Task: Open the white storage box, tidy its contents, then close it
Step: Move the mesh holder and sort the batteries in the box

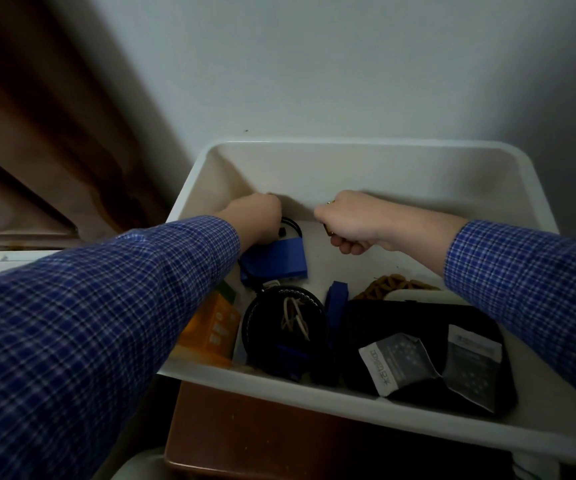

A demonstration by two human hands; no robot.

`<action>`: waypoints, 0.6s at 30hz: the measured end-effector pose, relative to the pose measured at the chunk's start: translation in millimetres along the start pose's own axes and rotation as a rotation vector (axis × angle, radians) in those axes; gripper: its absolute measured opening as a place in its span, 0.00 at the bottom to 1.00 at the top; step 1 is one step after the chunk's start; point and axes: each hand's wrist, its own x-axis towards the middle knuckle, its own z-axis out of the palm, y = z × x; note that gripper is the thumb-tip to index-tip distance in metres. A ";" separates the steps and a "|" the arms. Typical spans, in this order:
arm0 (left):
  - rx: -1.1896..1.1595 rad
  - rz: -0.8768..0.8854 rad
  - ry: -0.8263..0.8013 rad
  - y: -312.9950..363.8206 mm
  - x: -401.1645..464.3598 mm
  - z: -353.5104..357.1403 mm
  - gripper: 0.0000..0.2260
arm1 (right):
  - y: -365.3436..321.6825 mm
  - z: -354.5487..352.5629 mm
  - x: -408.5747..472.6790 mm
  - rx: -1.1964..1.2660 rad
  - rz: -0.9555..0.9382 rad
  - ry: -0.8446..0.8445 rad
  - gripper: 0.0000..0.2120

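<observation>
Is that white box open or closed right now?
Open. The white storage box has no lid on it, and both hands reach inside among its contents.

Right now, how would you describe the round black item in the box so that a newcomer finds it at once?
Start at the open white plastic storage box against the grey wall and go to its near edge, left of centre. There a round black mesh-sided pouch lies between an orange carton and a large flat black case. It alone is circular, with pale cord coiled inside.

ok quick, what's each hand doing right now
Left hand: reaching behind the blue case; grip cannot be told.
Right hand: fingers curled round a small brass-coloured item.
</observation>
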 end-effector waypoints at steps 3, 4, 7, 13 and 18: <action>0.007 -0.032 0.037 3.2 -1.5 -0.5 0.10 | -1.5 -2.3 -0.7 0.044 -0.032 -0.028 0.13; 0.017 -0.035 0.044 4.5 -2.8 -1.2 0.10 | -2.0 -2.7 -1.4 0.067 -0.040 -0.049 0.13; 0.079 -0.016 0.057 7.6 -5.6 0.0 0.07 | -2.6 -2.8 -3.5 0.119 -0.054 -0.102 0.11; 0.199 0.083 0.081 9.5 -14.8 0.0 0.12 | 0.6 -5.0 -9.6 0.294 -0.056 -0.193 0.06; 0.104 0.170 0.064 4.3 -26.5 -12.5 0.03 | 3.0 -8.1 -16.8 0.305 -0.181 -0.202 0.06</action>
